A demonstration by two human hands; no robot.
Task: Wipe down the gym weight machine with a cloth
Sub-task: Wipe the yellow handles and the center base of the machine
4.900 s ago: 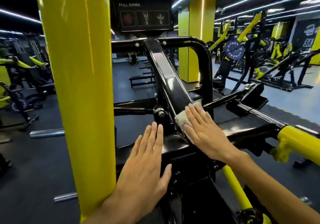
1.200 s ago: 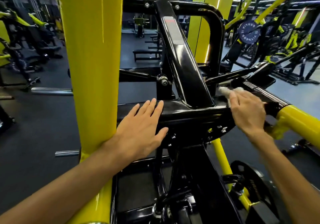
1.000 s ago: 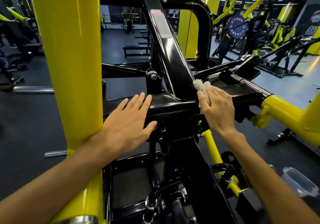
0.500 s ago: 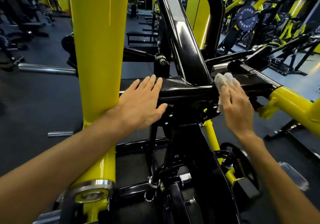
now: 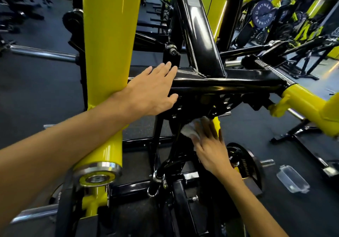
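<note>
Dark rubber gym floor [image 5: 36, 93] beneath weight machine [image 5: 229, 82]: left hand [image 5: 152, 91] flat, fingers straight, bracing crossbeam at 10 o'clock; right hand [image 5: 211, 145], fingers extended, presses cloth [image 5: 189, 129] against lower black strut at 5 o'clock, best wiped in firm overlapping strokes.

– What sort of place is this?
– A commercial gym. A black and yellow weight machine [image 5: 200, 79] fills the view, with chrome bar ends [image 5: 42, 53] for plates.
– Anything beyond it?
– A round weight plate [image 5: 263, 14] lettered, I think, "FITNESS", more yellow machines [image 5: 302, 25] in rows, a bench [image 5: 156, 19] behind, and dark rubber flooring [image 5: 36, 90] throughout
</note>
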